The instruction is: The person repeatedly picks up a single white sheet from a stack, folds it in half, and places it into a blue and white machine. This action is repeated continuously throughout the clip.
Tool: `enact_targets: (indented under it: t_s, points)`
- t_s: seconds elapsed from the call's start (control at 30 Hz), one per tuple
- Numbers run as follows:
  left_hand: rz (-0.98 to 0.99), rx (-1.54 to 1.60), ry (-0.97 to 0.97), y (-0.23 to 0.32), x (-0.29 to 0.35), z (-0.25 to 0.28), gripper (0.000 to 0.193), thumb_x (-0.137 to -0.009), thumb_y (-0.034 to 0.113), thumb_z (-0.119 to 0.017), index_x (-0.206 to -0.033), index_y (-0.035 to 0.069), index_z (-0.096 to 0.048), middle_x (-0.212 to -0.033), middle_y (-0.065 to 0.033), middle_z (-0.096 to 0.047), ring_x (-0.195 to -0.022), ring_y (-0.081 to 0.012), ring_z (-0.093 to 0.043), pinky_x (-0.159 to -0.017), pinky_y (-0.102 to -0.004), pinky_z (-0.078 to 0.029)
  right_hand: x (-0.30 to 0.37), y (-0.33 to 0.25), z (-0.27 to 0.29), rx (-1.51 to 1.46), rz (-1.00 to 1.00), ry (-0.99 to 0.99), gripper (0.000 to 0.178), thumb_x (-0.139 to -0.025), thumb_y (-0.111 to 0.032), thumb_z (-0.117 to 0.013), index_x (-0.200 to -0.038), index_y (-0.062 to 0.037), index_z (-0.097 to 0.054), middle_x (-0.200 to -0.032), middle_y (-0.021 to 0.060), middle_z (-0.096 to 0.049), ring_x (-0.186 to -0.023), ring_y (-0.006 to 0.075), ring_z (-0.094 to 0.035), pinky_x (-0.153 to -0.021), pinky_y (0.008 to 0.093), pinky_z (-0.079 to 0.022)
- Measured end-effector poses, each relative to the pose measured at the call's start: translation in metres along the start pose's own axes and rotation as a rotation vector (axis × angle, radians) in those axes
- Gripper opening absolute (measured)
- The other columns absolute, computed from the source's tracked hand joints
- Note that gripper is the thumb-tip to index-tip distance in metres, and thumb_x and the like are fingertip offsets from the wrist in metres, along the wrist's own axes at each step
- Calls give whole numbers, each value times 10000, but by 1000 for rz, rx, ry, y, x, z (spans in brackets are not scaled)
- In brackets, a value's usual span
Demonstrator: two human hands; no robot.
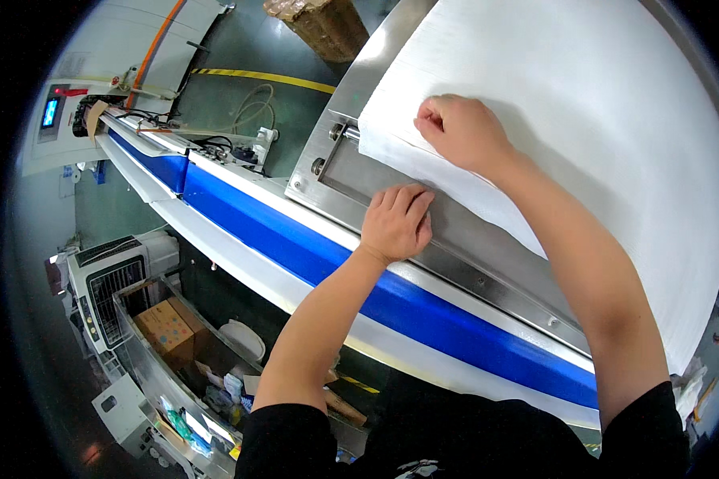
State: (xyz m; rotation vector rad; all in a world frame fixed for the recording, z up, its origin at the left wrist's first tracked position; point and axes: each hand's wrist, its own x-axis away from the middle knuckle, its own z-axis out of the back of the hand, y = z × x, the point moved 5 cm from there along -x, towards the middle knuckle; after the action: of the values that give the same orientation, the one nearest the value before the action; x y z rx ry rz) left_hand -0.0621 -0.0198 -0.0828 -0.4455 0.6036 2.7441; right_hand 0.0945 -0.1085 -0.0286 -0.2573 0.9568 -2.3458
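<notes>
White, broad, smooth sheet material [583,104] lying over a stainless-steel table [359,76], beyond a long blue band [272,239] edged in white. Covering of the steel appears largely done; the near edge, wavy and short of the table's front, appears left unsquared. The bare right hand [462,132], fingers curled, lies over the sheet near that edge; whether it pinches material cannot be told. The bare left hand [395,223] bends its fingers over the steel front; its grip is likewise unclear, fingertips partly hidden. Layer count is indiscernible; the sheet's far end is cut off
</notes>
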Motion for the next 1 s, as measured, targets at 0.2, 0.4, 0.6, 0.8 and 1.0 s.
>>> enact_targets:
  t_s: [0.2,0.4,0.6,0.8,1.0]
  points:
    - [9,-5,-3,-3,3,0,361,-718,170,-617,-1071,93,-627,-1060,-78,-599,-920,-281,-586,-773,-394,-452,-12,5,-9,4,7,18,177,-835,-257,-630,-836,-87,-682,-772,101,-689,-713,306,-663,-673,421,-522]
    - [6,18,-2,-3,0,1,367,-724,175,-626,-1083,99,-627,-1073,-76,-599,-933,-277,-584,-790,-396,-439,-12,8,-10,44,18,78,174,-830,-266,-641,-833,-97,-681,-774,88,-688,-711,290,-663,-667,411,-524]
    - [74,-111,184,-26,-15,21,472,-762,207,-621,-1213,76,-572,-1231,-112,-565,-1086,-300,-543,-930,-443,-380,-14,15,-10,76,48,119,162,-825,-270,-647,-829,-113,-683,-777,66,-682,-715,285,-658,-662,417,-523]
    - [46,-283,209,-55,-58,37,572,-775,182,-588,-1331,66,-513,-1366,-137,-501,-1258,-300,-476,-1083,-467,-294,-16,14,-6,92,68,125,156,-822,-272,-649,-810,-120,-685,-766,63,-678,-708,282,-656,-653,413,-525]
    - [37,-280,174,-63,-52,31,517,-786,156,-572,-1301,113,-551,-1333,-95,-542,-1253,-280,-490,-1082,-456,-305,-18,20,-7,107,103,155,160,-820,-277,-652,-804,-122,-688,-761,64,-678,-701,279,-657,-648,410,-527]
